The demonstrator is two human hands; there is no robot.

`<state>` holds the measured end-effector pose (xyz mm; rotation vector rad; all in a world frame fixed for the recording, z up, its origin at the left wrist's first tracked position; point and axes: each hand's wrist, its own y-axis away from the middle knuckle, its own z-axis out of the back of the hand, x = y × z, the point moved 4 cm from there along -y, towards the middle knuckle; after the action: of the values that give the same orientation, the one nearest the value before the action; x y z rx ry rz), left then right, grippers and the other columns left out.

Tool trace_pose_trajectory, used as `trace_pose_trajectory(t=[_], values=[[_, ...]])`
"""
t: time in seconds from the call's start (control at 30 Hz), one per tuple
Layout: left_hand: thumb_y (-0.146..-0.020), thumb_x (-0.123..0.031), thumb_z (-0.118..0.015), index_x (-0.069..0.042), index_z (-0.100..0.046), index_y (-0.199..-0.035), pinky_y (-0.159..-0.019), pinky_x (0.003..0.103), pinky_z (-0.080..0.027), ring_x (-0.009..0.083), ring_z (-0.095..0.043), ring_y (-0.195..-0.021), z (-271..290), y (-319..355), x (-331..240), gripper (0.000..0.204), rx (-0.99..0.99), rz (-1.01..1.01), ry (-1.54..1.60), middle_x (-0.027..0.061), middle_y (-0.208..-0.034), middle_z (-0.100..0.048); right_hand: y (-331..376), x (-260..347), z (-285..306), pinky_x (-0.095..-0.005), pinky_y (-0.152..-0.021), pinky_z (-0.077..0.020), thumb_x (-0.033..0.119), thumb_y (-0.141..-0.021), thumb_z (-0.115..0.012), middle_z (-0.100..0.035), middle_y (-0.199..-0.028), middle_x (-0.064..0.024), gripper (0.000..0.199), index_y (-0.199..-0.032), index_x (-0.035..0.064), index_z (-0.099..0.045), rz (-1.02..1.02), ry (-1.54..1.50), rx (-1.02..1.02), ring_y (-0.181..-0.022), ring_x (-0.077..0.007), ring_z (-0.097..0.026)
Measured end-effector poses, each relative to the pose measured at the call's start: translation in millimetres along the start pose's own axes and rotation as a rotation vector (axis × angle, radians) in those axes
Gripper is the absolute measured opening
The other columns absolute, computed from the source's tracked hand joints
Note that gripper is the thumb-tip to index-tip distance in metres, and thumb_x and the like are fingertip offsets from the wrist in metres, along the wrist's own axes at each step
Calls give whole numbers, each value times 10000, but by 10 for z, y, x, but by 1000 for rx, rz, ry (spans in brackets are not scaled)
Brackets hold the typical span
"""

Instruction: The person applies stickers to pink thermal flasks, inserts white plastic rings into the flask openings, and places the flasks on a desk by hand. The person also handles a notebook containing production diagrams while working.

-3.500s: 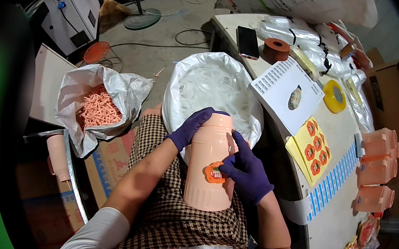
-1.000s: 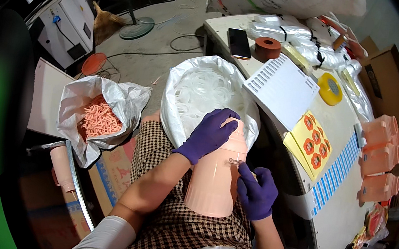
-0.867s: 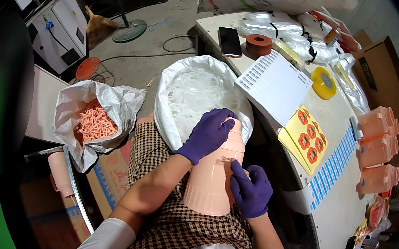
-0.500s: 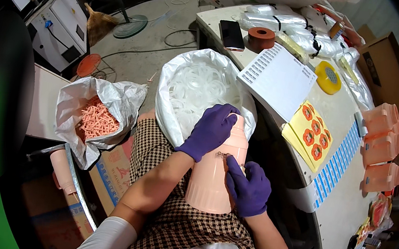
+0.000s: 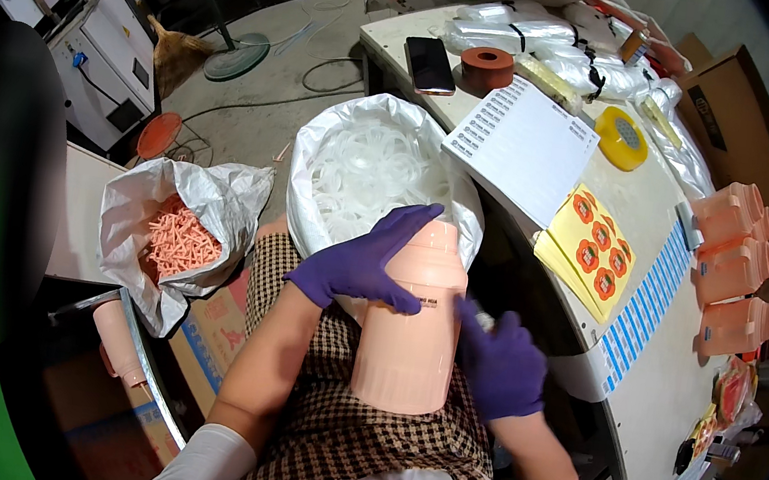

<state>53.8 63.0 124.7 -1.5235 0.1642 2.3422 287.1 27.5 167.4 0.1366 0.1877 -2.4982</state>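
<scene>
A pink plastic thermos flask [image 5: 405, 359] stands on my lap, against a checked apron, leaning slightly away from me. My left hand [image 5: 367, 262], in a purple glove, grips it around the shoulder, its thumb lying across the front beside a small dark printed mark [image 5: 432, 303]. To the right of the flask is my right hand [image 5: 506, 368], gloved alike and smeared by motion. Its fingers are curled, with a small whitish thing [image 5: 484, 321] showing among them that I cannot make out. The index finger points toward the flask's side.
Beyond the flask stands a white sack of clear rings [image 5: 369, 175]; left of it, a sack [image 5: 240, 192] holds pink pieces. The table [image 5: 587, 325] at right carries label sheets [image 5: 533, 148], orange stickers [image 5: 596, 253], tape [image 5: 621, 140], a phone [image 5: 430, 64] and pink plastic parts [image 5: 740, 272].
My left hand has shifted from the flask's neck to its shoulder, thumb now on the front. My right index finger has left the printed mark, and that hand has moved right, off the flask.
</scene>
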Motion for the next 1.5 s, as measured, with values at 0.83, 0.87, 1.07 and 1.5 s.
trace_pose_trajectory(t=[0.83, 0.87, 1.07, 1.5], values=[[-836, -251, -805, -71, -552, -1316, -1091, 473, -450, 290, -545, -1286, -297, -329, -820, 572, -429, -405, 777, 151, -1409, -528, 1064, -1310, -240, -357, -949, -527, 153, -725, -883, -637, -1241, -92, 741, -1372, 9, -551, -429, -1763, -61, -1122, -168, -616], [-841, -246, -801, -57, -547, -1322, -1084, 463, -455, 286, -558, -1270, -374, -297, -754, 576, -400, -350, 788, 149, -1387, -544, 1257, -1458, -108, -353, -930, -537, 121, -734, -869, -632, -1233, -99, 653, -1315, 10, -590, -592, -1747, -144, -1116, -169, -620], [-884, -120, -699, 31, -665, -1087, -976, 356, -500, 219, -644, -1058, -678, -64, -520, 255, -282, -101, 613, 113, -1097, -670, 2161, -2760, 79, -339, -871, -594, -6, -779, -817, -502, -1319, -117, 351, -1088, 10, -649, -698, -526, -928, -1121, -216, -611], [-930, -25, -587, 41, -649, -1064, -936, 320, -488, 183, -627, -986, -129, 1148, 294, 162, -731, 172, 473, 89, -1058, -655, 1594, -5283, -1183, -340, -783, -555, 61, -760, -855, -521, -1147, -98, 522, -1166, -32, -541, -985, -1078, -1084, -1055, -247, -631]])
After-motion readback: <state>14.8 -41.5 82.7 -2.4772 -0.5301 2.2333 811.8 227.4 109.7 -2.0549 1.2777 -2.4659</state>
